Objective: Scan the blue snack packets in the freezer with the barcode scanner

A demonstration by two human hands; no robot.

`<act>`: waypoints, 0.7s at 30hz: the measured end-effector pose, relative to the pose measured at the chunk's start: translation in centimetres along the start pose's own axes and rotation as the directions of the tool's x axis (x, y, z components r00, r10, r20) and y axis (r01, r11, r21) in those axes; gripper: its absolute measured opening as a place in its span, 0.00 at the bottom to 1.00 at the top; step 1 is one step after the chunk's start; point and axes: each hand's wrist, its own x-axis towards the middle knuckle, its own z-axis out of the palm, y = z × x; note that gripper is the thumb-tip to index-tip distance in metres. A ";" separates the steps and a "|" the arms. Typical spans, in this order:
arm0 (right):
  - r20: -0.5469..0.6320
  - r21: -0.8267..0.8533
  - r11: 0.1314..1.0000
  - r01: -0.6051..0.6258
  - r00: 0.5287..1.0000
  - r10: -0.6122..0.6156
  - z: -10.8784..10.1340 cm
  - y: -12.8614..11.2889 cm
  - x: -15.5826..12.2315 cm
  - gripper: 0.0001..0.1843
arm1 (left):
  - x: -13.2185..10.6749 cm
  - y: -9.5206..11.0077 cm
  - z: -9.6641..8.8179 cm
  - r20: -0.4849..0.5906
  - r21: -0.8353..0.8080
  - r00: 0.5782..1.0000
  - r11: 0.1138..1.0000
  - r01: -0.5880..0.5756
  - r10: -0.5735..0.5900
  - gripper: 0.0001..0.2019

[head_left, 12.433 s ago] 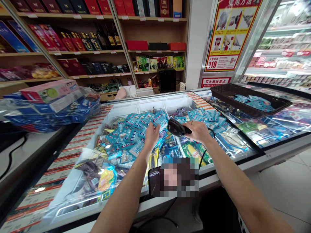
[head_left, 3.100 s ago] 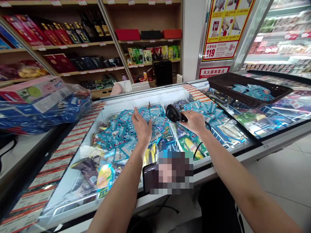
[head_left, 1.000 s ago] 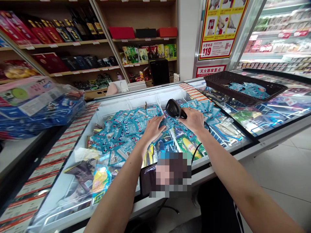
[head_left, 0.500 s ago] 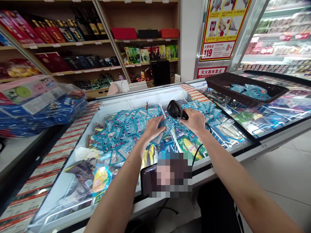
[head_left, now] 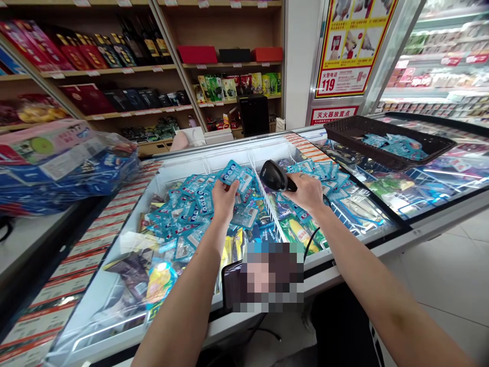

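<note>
My left hand [head_left: 224, 198] pinches a blue packet [head_left: 237, 177] by its lower edge, with a white barcode label facing up. Beneath it spreads a heap of similar blue packets [head_left: 191, 204] on the glass top of a chest freezer [head_left: 183, 164]. In my right hand [head_left: 305, 192] is a black handheld barcode scanner [head_left: 274, 176], fingers wrapped round its handle and its head turned left toward the packet. A black cable [head_left: 311, 238] runs down from that hand. More blue packets lie on the glass behind and right of the right hand.
A dark brown basket [head_left: 344, 135] with several blue packets stands at the right. Plastic-wrapped cartons [head_left: 64, 158] sit at the left. A phone [head_left: 234, 285], partly blurred out, lies at the freezer's front edge. Stocked shelves [head_left: 126, 69] stand behind.
My left hand has moved slightly left from over the packets and closed on one blue packet, now lifted. The right hand holds the scanner in nearly the same place.
</note>
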 end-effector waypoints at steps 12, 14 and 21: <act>0.087 0.042 0.979 0.200 0.975 -0.203 0.2 -0.1 -0.2 0.19 | 0.1 -0.1 0.1 0.008 -0.041 1.000 0.999 0.012 -0.012 0.17; 0.081 0.040 0.976 0.213 0.973 -0.216 0.2 -0.1 -0.2 0.19 | 0.1 -0.1 0.1 0.011 -0.040 1.000 0.999 0.007 -0.006 0.17; 0.107 0.030 0.973 0.229 0.967 -0.231 0.2 -0.1 -0.3 0.19 | -0.1 0.2 0.1 0.016 -0.020 1.000 1.000 0.009 -0.009 0.16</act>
